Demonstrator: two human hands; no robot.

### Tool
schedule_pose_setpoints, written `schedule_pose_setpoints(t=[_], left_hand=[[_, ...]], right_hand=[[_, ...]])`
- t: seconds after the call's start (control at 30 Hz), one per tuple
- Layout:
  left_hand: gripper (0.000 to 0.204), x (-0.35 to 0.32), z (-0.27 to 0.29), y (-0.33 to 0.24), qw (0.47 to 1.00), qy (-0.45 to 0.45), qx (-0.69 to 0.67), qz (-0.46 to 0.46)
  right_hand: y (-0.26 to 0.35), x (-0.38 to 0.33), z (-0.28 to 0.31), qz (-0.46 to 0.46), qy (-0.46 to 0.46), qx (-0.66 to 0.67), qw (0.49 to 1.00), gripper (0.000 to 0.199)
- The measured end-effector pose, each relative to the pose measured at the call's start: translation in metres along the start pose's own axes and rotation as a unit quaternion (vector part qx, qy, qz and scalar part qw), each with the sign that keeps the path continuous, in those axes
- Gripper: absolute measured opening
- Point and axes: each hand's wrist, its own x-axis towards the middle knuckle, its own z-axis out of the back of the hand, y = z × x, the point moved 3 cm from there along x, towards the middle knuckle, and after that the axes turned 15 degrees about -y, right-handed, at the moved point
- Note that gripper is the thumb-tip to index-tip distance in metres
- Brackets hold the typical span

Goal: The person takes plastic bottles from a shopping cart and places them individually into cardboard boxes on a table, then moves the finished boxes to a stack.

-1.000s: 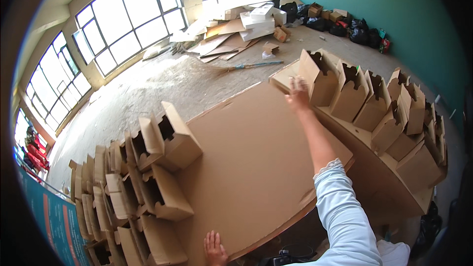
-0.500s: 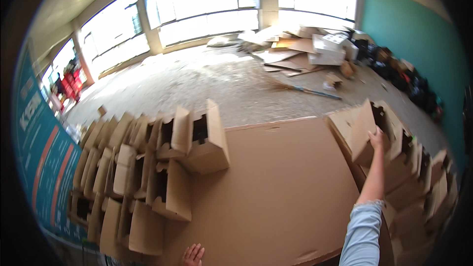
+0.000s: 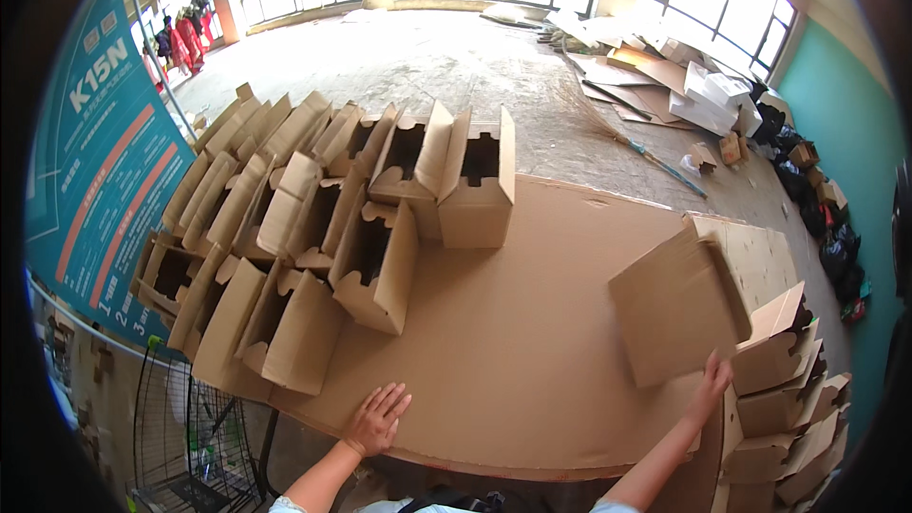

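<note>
At the right side of the cardboard-covered table (image 3: pixel 513 351), my right hand (image 3: pixel 711 388) grips a brown cardboard box (image 3: pixel 670 309) by its lower right corner. The box is tilted and slightly blurred above the table surface. My left hand (image 3: pixel 378 418) lies flat with fingers out on the sheet near the front edge, holding nothing. Rows of open-topped cardboard boxes (image 3: pixel 380 271) stand packed together on the left, their flaps up and dark interiors showing. More open boxes (image 3: pixel 774 408) are stacked to the right of my right hand.
A teal printed banner (image 3: pixel 104 161) and a black wire cart (image 3: pixel 190 437) stand at the left. Beyond the table a broom (image 3: pixel 660 163) lies on the floor. Flattened cardboard and white foam (image 3: pixel 708 100) are heaped far right, beside black bags (image 3: pixel 807 199) along the green wall.
My right hand has lifted the box from the right-hand group and brought it left and nearer. My left hand has come further onto the table. The view has turned left.
</note>
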Motion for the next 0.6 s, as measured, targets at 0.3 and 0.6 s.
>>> schedule_pose_setpoints(t=[0.3, 0.6], left_hand=[[0.060, -0.012, 0.001, 0.013, 0.999, -0.032, -0.016, -0.031], [0.034, -0.197, 0.139, 0.073, 0.970, -0.172, -0.064, 0.159]], right_hand=[[0.145, -0.188, -0.002, 0.003, 0.378, 0.216, 0.900, 0.032], [0.178, -0.236, 0.023, 0.046, 0.455, 0.106, 0.883, 0.022]])
